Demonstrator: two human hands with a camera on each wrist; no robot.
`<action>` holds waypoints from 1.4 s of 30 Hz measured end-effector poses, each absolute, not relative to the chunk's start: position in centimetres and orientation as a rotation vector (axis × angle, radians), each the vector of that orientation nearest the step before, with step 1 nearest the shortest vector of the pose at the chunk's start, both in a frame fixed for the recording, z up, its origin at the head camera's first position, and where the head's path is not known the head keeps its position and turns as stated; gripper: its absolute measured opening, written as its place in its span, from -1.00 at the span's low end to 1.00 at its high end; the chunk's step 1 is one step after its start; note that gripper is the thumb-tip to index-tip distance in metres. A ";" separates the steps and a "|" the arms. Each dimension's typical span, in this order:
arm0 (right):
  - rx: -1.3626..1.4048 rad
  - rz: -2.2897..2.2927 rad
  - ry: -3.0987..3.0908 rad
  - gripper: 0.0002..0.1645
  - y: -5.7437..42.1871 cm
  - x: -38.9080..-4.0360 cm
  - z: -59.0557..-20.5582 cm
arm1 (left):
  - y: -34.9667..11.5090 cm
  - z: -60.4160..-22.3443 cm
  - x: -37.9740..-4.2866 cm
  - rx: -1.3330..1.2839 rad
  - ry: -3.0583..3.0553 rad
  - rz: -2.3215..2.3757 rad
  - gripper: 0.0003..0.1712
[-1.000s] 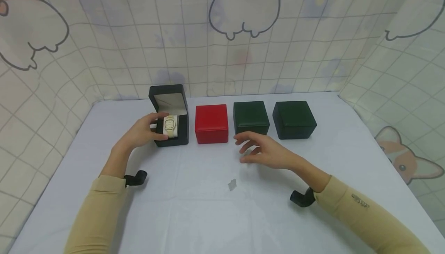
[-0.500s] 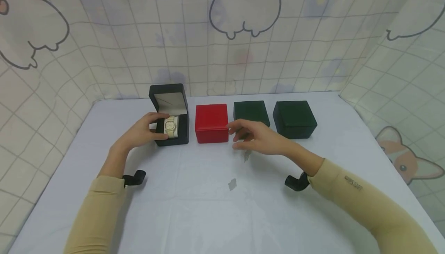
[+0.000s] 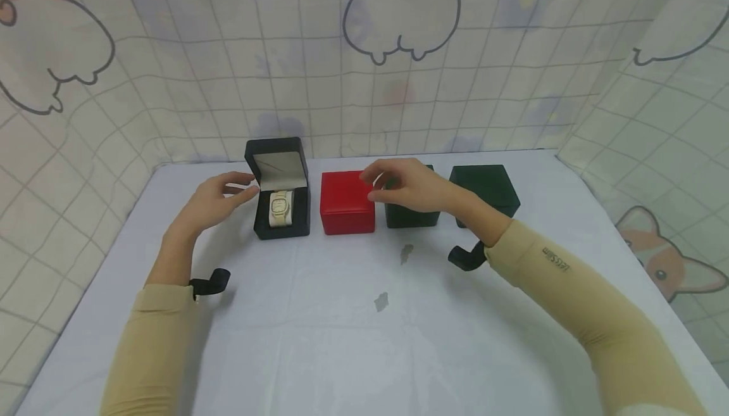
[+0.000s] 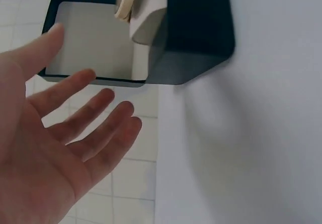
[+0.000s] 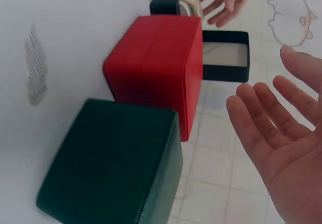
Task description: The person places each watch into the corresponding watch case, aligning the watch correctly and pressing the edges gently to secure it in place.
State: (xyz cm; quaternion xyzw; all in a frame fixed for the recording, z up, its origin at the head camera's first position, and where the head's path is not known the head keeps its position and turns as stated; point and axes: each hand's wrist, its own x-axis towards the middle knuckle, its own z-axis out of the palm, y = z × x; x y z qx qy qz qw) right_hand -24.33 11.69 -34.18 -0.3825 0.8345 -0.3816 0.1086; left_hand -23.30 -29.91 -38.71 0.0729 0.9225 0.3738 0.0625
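A black watch box (image 3: 300, 216) stands with its lid raised at the back left. Inside it, a gold-toned wristwatch (image 3: 280, 207) is wrapped round a white cushion. My left hand (image 3: 212, 204) is just left of the raised lid, its fingers loosely bent and holding nothing; the left wrist view shows the palm (image 4: 55, 168) apart from the box. Above the right edge of a closed red box (image 3: 346, 207) and a closed green box (image 3: 416, 218) hovers my right hand (image 3: 412, 185), its fingers relaxed around nothing. It hides part of the green box.
A second closed green box (image 3: 488, 185) stands at the row's right end, partly behind the right forearm. All boxes rest on a white tablecloth (image 3: 342, 352) with small grey patches. A patterned curtain (image 3: 319, 87) rises along the table's back edge.
My left hand has let go of the black box and drawn back left. The right hand has moved forward and up, from in front of the green box to above it.
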 end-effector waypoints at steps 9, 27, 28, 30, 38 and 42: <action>-1.080 -1.032 2.535 -0.49 10.1 -27.3 -33.7 | -29.3 -37.4 -24.3 0.045 2.918 1.277 -0.18; -1.114 -0.922 2.584 -0.48 5.5 -30.4 -34.2 | -26.7 -35.4 -27.1 0.184 2.868 1.427 -0.34; -1.115 -0.921 2.586 -0.47 5.3 -30.5 -34.3 | -26.6 -35.3 -27.2 0.186 2.870 1.411 -0.35; -1.112 -0.919 2.587 -0.45 4.9 -30.5 -34.5 | -26.5 -35.3 -27.2 0.196 2.864 1.393 -0.37; -1.120 -0.912 2.613 -0.42 3.1 -30.3 -34.5 | -26.4 -34.9 -27.2 0.210 2.821 1.380 -0.44; -1.126 -0.895 2.644 -0.32 1.8 -30.3 -34.2 | -26.3 -34.5 -27.3 0.174 2.804 1.348 -0.42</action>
